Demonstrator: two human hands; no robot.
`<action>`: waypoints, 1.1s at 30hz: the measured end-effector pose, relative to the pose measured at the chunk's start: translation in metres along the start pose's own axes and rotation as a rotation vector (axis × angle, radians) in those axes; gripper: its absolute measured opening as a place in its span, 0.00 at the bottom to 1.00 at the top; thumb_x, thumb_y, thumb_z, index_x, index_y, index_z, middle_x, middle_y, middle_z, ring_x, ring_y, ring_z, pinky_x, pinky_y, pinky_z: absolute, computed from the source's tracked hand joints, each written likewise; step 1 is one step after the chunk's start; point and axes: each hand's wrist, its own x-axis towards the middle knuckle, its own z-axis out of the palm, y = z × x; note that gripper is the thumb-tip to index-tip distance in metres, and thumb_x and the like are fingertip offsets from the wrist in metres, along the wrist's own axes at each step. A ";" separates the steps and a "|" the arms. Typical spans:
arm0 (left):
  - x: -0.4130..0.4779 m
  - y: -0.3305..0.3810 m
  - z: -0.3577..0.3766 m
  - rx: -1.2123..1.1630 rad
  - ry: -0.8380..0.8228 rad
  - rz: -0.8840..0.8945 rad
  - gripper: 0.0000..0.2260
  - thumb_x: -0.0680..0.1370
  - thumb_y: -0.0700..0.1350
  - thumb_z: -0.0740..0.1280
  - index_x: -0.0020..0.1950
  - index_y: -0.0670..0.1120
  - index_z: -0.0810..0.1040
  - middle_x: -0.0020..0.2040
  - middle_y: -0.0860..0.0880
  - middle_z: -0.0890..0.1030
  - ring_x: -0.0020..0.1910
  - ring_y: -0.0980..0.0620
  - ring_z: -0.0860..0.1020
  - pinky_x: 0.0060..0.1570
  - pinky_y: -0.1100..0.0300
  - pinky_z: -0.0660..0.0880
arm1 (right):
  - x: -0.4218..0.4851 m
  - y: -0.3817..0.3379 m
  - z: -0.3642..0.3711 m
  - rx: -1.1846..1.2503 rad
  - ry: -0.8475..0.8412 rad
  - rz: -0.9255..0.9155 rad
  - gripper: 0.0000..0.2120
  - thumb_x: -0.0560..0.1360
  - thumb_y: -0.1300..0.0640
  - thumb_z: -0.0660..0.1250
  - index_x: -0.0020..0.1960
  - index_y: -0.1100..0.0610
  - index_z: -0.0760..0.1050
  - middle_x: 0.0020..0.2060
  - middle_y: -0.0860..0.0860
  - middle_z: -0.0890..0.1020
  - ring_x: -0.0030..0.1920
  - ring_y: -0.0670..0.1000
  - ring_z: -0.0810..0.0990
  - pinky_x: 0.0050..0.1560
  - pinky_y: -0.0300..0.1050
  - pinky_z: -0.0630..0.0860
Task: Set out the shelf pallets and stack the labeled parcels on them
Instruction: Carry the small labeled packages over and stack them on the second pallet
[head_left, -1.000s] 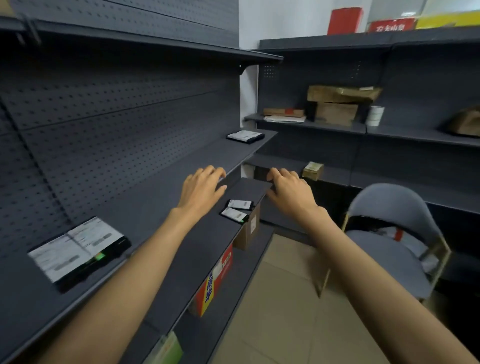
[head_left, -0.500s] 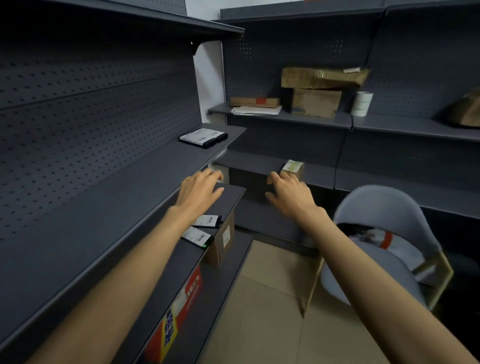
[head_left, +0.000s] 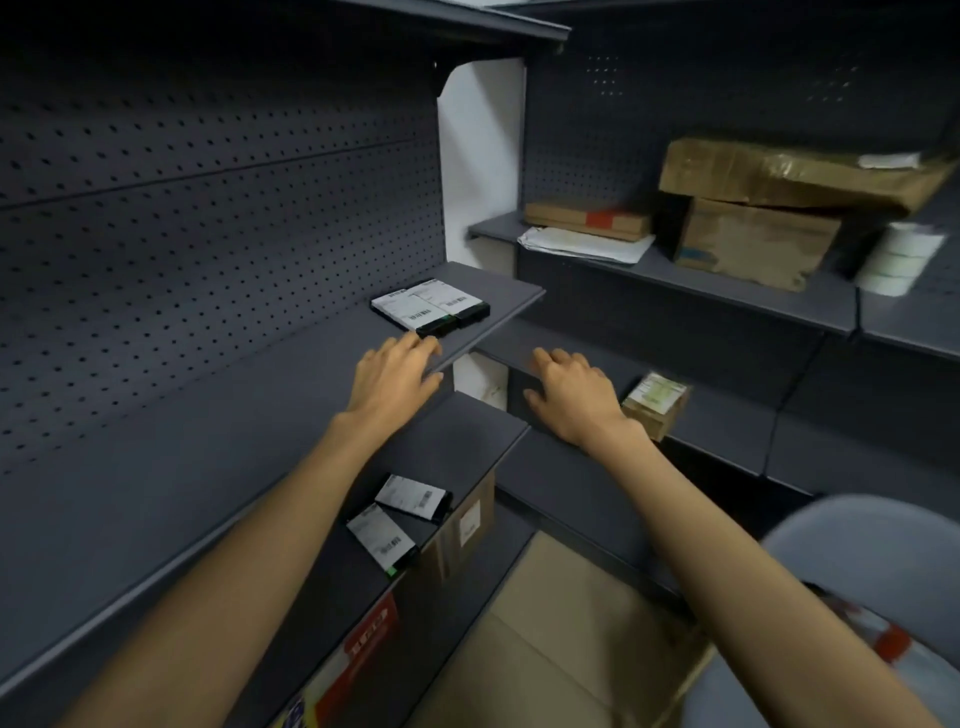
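Observation:
Two flat black parcels with white labels (head_left: 430, 307) lie side by side near the far end of the dark grey shelf board (head_left: 218, 415) on my left. My left hand (head_left: 392, 376) reaches over that board with fingers stretched, its tips just short of the parcels. My right hand (head_left: 569, 395) hovers empty with relaxed fingers over the gap in front of the corner shelf. Two more labelled black parcels (head_left: 399, 519) lie on the lower shelf board (head_left: 462, 441), under my left forearm.
A small brown labelled box (head_left: 655, 402) sits on the corner shelf beside my right hand. Cardboard boxes (head_left: 753, 208), a flat carton and paper rolls (head_left: 901, 258) fill the shelf above. A grey chair (head_left: 857, 571) stands at the lower right. A carton (head_left: 462, 530) sits under the lower board.
The view has swung right and forward along the shelf. Both hands have moved toward the far parcels; the left hand is now just short of them.

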 end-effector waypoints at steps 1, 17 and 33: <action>0.013 -0.005 0.007 0.005 -0.002 -0.012 0.14 0.79 0.51 0.65 0.64 0.49 0.74 0.59 0.48 0.77 0.56 0.45 0.76 0.49 0.50 0.73 | 0.018 0.001 0.005 0.002 -0.010 -0.015 0.18 0.79 0.51 0.62 0.65 0.58 0.67 0.61 0.58 0.74 0.61 0.62 0.72 0.56 0.54 0.71; 0.167 -0.063 0.122 -0.031 -0.118 -0.236 0.18 0.79 0.56 0.64 0.64 0.48 0.72 0.62 0.47 0.75 0.59 0.45 0.74 0.46 0.49 0.76 | 0.252 0.010 0.087 0.092 -0.079 -0.104 0.24 0.78 0.47 0.63 0.69 0.57 0.64 0.64 0.56 0.70 0.65 0.59 0.68 0.59 0.56 0.71; 0.197 -0.024 0.171 0.090 -0.198 -0.736 0.33 0.77 0.71 0.51 0.76 0.54 0.60 0.77 0.52 0.61 0.73 0.36 0.60 0.68 0.41 0.64 | 0.351 0.049 0.143 0.192 -0.270 -0.409 0.37 0.74 0.41 0.64 0.75 0.54 0.53 0.70 0.59 0.62 0.68 0.62 0.63 0.64 0.56 0.66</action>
